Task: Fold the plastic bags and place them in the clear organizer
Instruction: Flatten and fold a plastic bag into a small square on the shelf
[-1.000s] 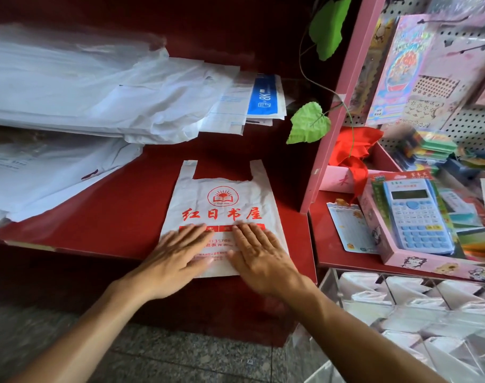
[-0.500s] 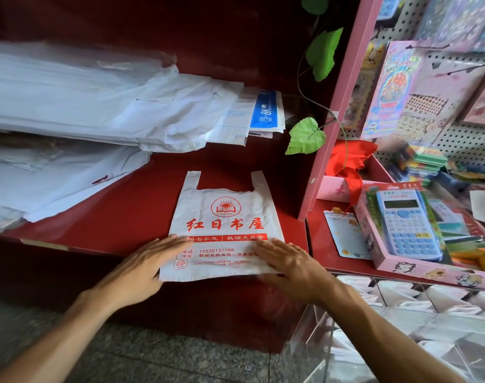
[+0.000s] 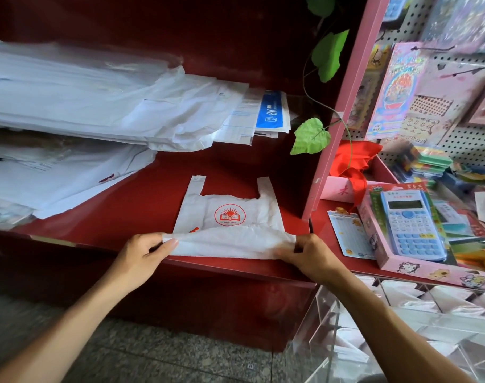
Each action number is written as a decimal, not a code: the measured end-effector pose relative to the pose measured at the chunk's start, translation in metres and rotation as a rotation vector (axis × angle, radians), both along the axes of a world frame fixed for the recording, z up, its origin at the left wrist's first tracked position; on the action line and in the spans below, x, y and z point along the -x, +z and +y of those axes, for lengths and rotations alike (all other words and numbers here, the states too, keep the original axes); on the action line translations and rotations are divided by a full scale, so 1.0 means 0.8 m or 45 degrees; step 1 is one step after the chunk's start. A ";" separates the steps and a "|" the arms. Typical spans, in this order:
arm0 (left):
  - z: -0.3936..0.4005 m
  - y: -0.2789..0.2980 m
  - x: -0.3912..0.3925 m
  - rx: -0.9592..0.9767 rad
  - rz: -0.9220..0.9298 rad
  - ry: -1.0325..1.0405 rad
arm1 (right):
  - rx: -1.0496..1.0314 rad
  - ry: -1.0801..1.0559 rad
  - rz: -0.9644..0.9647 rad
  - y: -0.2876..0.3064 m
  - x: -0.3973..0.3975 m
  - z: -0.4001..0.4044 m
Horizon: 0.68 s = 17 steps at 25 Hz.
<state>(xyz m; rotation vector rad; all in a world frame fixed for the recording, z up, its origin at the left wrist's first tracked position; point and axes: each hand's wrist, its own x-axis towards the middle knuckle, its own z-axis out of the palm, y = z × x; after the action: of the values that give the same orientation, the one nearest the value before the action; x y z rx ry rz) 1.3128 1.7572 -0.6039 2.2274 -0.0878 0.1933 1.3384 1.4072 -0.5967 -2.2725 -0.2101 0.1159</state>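
The left hand [image 3: 141,257] pinches the near left corner of the plastic bag [image 3: 230,217], with its thumb on top and its fingers [image 3: 155,246] curled under the edge. The right hand [image 3: 309,257] pinches the near right corner the same way. Between the 2 hands, the near edge of the bag is lifted and turned over toward the far side, so its plain white back shows.

Just past the fingers, the rest of the bag lies flat on the red counter [image 3: 119,214]. It has a round red logo with a sun and a book, and its 2 handles point away from the hands.

Below the right hand sits the clear organizer [image 3: 401,335], with folded white bags in its boxes. Farther right of the right hand is a blue calculator [image 3: 411,223] in a pink box. Far past the left hand lies a big pile of white bags [image 3: 97,106]. A green leaf [image 3: 310,136] hangs up past the right hand.
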 end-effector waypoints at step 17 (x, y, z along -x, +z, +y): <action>-0.030 -0.003 -0.012 -0.787 0.017 0.402 | 0.342 -0.466 -0.058 -0.006 -0.012 0.038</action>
<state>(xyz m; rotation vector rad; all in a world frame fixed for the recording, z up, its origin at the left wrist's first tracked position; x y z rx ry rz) 1.3221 1.7330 -0.6063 2.8519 0.2457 0.3614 1.3478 1.4375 -0.6012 -2.5411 0.2119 -0.1053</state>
